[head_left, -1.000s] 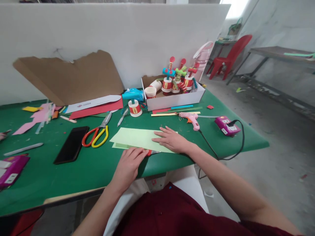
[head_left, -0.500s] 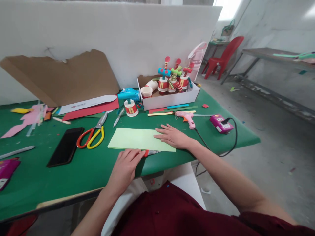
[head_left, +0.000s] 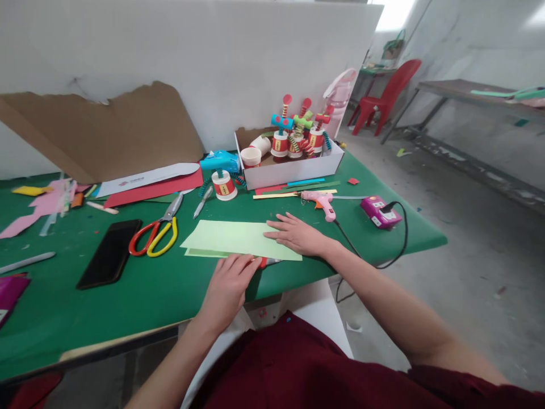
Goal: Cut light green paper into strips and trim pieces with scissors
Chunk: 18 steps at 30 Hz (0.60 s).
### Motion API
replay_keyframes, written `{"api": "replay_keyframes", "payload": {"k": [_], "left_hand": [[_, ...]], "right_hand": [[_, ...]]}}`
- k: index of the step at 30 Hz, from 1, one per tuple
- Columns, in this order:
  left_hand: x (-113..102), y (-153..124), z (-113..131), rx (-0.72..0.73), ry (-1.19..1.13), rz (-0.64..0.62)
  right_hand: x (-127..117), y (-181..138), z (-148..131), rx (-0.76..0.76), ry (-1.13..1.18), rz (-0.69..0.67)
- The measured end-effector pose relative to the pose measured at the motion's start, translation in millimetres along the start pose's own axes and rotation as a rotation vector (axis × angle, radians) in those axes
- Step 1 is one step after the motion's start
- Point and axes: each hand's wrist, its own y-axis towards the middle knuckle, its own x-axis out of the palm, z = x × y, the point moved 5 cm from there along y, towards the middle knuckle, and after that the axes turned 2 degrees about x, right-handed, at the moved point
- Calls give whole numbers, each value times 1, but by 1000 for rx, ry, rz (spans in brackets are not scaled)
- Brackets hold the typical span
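Note:
A folded light-green paper sheet [head_left: 230, 236] lies on the table in front of me. My right hand [head_left: 298, 234] is open, its spread fingers pressed flat on the paper's right end. At the near edge, my left hand [head_left: 230, 289] is closed around what looks like a red utility knife [head_left: 264, 262]. Most of its handle is hidden under the fingers. Its grey blade end points right, along the paper's near edge and partly under it. On the left, the paper's upper and lower layers are slightly apart.
Scissors [head_left: 157, 230] and a black phone [head_left: 109, 254] lie left of the paper. A pink glue gun [head_left: 320, 203] is wired to a purple box [head_left: 380, 212]. Behind stand a paper-cup figure [head_left: 223, 186] and a white box [head_left: 293, 172] of similar figures.
My left hand and the red knife have slid right along the paper's near edge. The layers at the paper's left end have come apart. My right hand stays in place.

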Motion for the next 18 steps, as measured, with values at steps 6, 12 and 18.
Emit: {"api": "replay_keyframes", "payload": {"k": [6,12,18], "left_hand": [[0,2,3,-2,-20,0],[2,7,8,-3,-25,-22],[3,7,10,-18,-43,-42]], "right_hand": [[0,0,-1,-8,-2,-11],[-1,0,0,-5,-1,1],[0,0,0,-6,8,15]]}}
